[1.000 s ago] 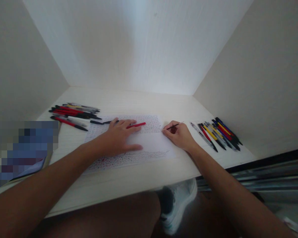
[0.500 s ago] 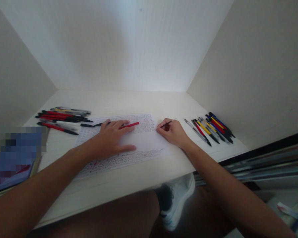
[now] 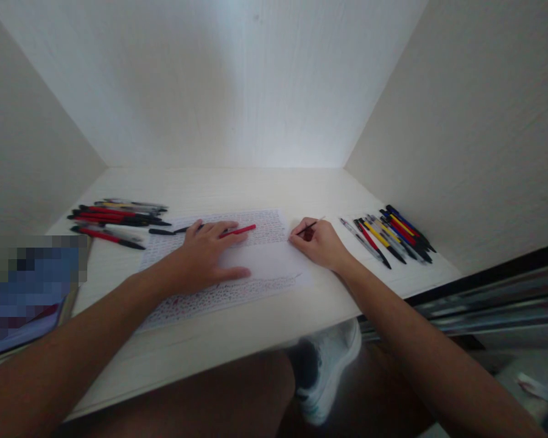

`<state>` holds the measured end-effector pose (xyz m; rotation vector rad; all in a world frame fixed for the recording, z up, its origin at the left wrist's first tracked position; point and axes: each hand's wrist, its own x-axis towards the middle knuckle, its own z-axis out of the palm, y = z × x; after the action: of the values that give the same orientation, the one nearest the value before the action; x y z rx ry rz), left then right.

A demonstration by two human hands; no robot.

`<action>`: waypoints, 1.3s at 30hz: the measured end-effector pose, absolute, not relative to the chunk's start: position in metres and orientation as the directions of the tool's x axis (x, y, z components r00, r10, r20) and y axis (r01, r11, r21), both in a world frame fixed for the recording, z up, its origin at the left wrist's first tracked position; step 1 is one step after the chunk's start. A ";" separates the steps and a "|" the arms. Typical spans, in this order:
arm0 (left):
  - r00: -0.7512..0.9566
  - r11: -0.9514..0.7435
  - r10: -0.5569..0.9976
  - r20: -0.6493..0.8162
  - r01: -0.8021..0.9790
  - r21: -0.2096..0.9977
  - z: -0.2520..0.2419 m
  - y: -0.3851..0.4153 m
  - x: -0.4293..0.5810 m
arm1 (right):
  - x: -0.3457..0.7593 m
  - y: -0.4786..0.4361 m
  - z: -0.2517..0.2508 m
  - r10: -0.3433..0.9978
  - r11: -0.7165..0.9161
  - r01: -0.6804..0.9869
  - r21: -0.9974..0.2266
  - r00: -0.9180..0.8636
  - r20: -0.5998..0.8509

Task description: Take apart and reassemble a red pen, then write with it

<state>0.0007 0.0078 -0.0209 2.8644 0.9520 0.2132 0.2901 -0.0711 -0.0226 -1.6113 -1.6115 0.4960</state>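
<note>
Clearly, at the far left, a pixelated item (image 3: 31,292) sits on the pale desk (image 3: 201,188), its details hidden. Beyond it lies a bunch of pens (image 3: 109,214), mostly red and black, heaped closely together. Just to the right, a black cap (image 3: 161,232) reaches the upper left corner of the paper (image 3: 274,258), and a slim black stick (image 3: 182,230) runs from near it toward the fingertips of the left hand.

The left hand (image 3: 210,250) lies palm down over the paper, fingers loosely spread and thumb stretched well away from them. A red pen (image 3: 244,230) shows between its forefinger and middle finger, pointing right; whether they grip it or simply lie over it cannot be told. Small handwriting fills the paper's upper and lower parts, with a blank band between.

At the paper's right edge, the right hand (image 3: 319,243) is curled, thumb and forefinger closed narrowly around a thin pen (image 3: 307,229), which slants up to the right. Below the desk is a white shoe (image 3: 331,377). Farther right, a second bunch of pens (image 3: 384,239), in yellow, red, blue and clear, lies slanted side by side.
</note>
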 end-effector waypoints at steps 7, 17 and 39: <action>0.796 -0.800 0.592 0.125 0.562 0.207 -0.013 0.004 0.003 | 0.292 -0.071 -0.022 0.902 0.180 0.614 -0.768 0.209 0.378; 0.585 -0.640 0.757 0.292 0.754 0.148 0.002 0.021 -0.020 | 0.307 -0.063 -0.027 0.897 0.136 0.636 -0.760 0.246 0.366; 0.587 -0.645 0.760 0.279 0.735 0.211 -0.011 0.047 -0.032 | 0.178 0.037 -0.002 0.828 0.550 0.680 -0.484 -0.369 0.423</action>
<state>-0.0318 0.0469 -0.0108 2.7328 1.2893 0.5345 0.1784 0.0369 -0.0015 -1.2082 -2.1511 0.3009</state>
